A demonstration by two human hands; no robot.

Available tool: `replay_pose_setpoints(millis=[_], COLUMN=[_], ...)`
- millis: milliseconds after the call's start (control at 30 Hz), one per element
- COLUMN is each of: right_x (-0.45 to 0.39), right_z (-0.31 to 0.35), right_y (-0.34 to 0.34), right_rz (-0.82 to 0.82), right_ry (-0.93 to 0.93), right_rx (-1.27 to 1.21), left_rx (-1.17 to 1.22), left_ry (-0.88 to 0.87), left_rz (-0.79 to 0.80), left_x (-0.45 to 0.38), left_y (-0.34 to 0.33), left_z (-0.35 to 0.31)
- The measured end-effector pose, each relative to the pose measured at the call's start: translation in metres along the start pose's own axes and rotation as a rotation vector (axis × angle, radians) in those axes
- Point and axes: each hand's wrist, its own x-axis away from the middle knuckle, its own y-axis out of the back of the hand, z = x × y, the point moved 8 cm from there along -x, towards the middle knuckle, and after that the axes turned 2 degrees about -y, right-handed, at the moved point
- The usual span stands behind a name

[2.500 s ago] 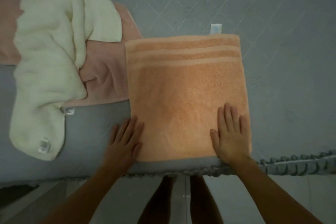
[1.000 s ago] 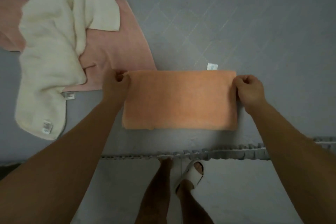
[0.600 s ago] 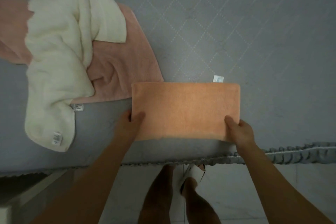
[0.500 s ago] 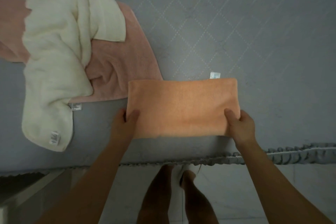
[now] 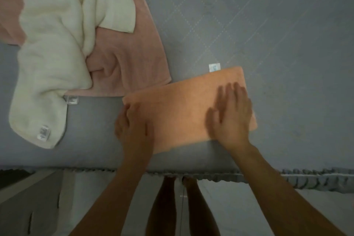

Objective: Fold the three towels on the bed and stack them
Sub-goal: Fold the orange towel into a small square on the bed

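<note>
Both hands, left hand [image 5: 134,126] and right hand [image 5: 232,115], press flat, fingers blurred, on the folded orange towel [image 5: 183,109] near the bed's [image 5: 287,44] frilled edge.

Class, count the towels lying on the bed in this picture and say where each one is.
3. The orange towel lies folded under both hands near the bed's edge; the pink towel is spread to its upper left; the cream towel lies crumpled over the pink one, at far left.

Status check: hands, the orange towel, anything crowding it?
Left hand and right hand flat on orange towel, folded, skewed. Cream towel and pink towel unfolded, heaped to its left. Pink corner close by, contact unclear.
</note>
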Motion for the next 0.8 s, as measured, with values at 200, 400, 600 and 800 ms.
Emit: replay_pose_setpoints(millis=[200,400,600,800], right_x=[-0.001,-0.048,-0.032,0.021], right_z=[0.076,-0.053,-0.095,-0.129], right_y=[-0.109,-0.050,0.005,-0.020], right_rz=[0.318,0.150,0.104,0.364], right_ry=[0.646,0.247,-0.156,-0.851], right_rx=[0.291,0.346,-0.061,-0.564], left_rx=[-0.292,-0.351,0.287,0.813], left_ry=[-0.481,-0.286,0.140,0.690], left_rz=[0.131,0.167,0.206,0.327], left_x=[-0.005,0.001,-0.044,-0.016], left_y=[-0.072,-0.052,-0.014,-0.039], left_z=[-0.021,0.043,0.052,0.078])
